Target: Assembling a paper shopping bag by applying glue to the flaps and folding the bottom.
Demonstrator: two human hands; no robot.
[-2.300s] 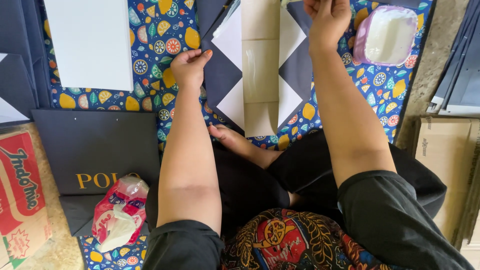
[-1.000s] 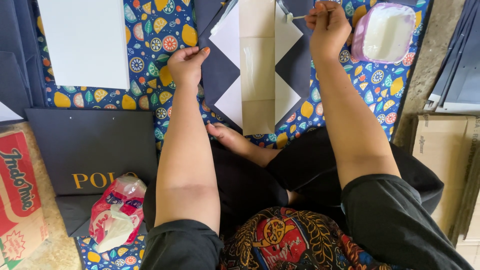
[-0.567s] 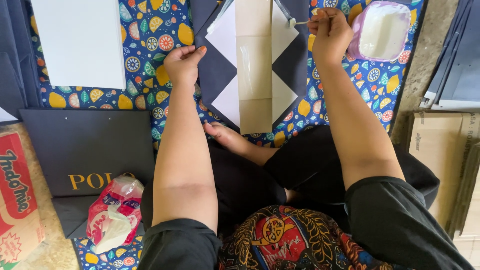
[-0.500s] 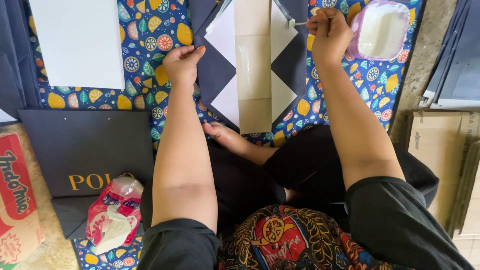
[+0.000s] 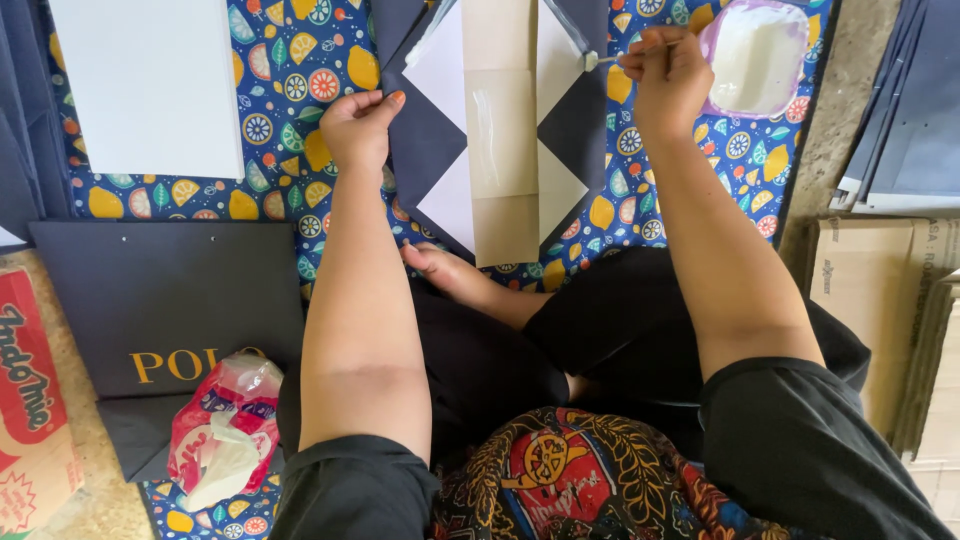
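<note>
Pressing with curled fingers, left hand [image 5: 358, 125] pins the dark folded paper bag [image 5: 500, 130] on the patterned mat [image 5: 290, 80], right hand [image 5: 668, 75] clenched around a small brush [image 5: 612, 57], beside the glue tub [image 5: 757, 55].

Flattened navy-and-white paper bag [image 5: 500, 140] lies on the patterned mat, bottom flaps open; thin white glue brush [image 5: 612, 56] over its right flap.

You sit on a bare concrete floor [image 5: 850, 110], seen at the upper right of the frame, with a blue fruit-patterned mat [image 5: 290, 80] spread across the top. Even daylight, soft shadows.
</note>
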